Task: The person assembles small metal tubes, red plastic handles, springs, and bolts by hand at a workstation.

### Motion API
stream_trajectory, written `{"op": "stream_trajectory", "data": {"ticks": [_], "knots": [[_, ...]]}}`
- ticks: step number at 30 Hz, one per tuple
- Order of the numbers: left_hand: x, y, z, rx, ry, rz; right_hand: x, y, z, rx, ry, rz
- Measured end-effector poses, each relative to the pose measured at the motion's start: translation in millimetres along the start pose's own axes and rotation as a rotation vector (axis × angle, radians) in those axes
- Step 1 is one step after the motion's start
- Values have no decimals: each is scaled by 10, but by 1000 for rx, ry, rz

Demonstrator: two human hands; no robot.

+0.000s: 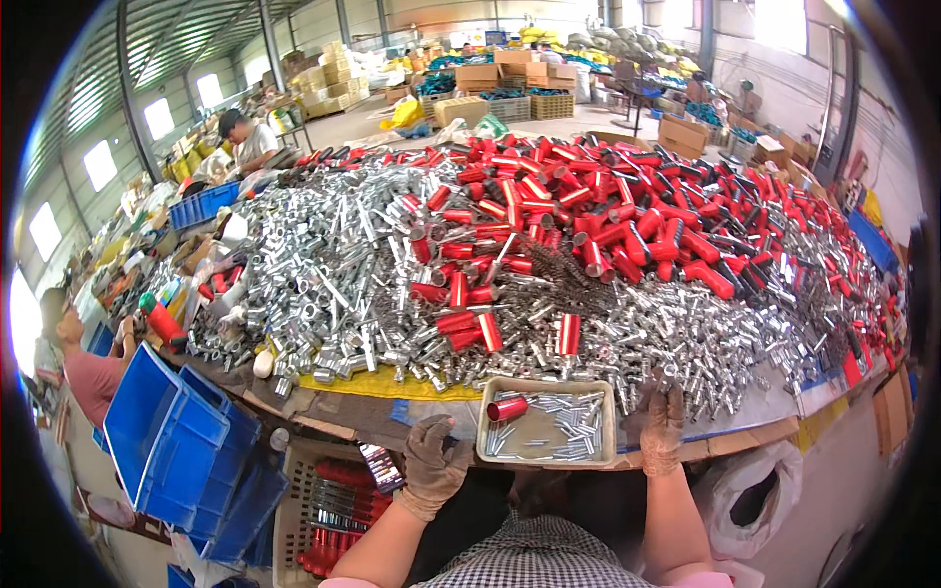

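Note:
A shallow beige tray (610, 421) stands at the table's near edge, between my two gloved hands. It holds a red tube (507, 409) and several thin metal pins (583, 431). Left of the tray, my left hand (431, 465) is loosely curled; anything inside its fingers is hidden. A phone (380, 468) with a lit screen is beside that hand's wrist. My right hand (663, 427) has its fingers stretched forward at the near edge of the heaped silver metal fittings (701, 343), just right of the tray. I see nothing gripped in it.
Red handles (627, 230) cover the heap's far right. Blue bins (162, 431) are stacked at left, near a crate (294, 510) with red pieces. A white roll (750, 495) is at lower right. Two people (93, 377) work along the left side.

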State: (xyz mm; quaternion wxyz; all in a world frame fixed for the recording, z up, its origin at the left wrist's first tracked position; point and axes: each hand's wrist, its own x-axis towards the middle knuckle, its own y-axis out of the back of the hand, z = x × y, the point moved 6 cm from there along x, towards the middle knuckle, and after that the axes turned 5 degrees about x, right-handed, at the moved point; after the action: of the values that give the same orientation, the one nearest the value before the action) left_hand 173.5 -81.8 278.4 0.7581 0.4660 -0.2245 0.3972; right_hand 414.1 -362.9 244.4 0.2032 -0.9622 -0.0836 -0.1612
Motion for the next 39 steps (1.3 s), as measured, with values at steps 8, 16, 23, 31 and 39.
{"op": "stream_trajectory", "data": {"ticks": [8,16,23,31,39], "knots": [[422,66,7,61,-132,-33,78,7,-3,-409,-66,-98],[1310,-121,204,-5,-327,-203,103,-93,-82,-486,-133,-96],[2161,-702,53,30,-402,-354,146,-82,-112,-728,-67,-80],[3380,-1414,-726,674,-41,-760,121,-50,48,-665,-42,-49],[3472,-1608,-934,963,-335,-817,64,14,97,-496,-155,-28]]}}
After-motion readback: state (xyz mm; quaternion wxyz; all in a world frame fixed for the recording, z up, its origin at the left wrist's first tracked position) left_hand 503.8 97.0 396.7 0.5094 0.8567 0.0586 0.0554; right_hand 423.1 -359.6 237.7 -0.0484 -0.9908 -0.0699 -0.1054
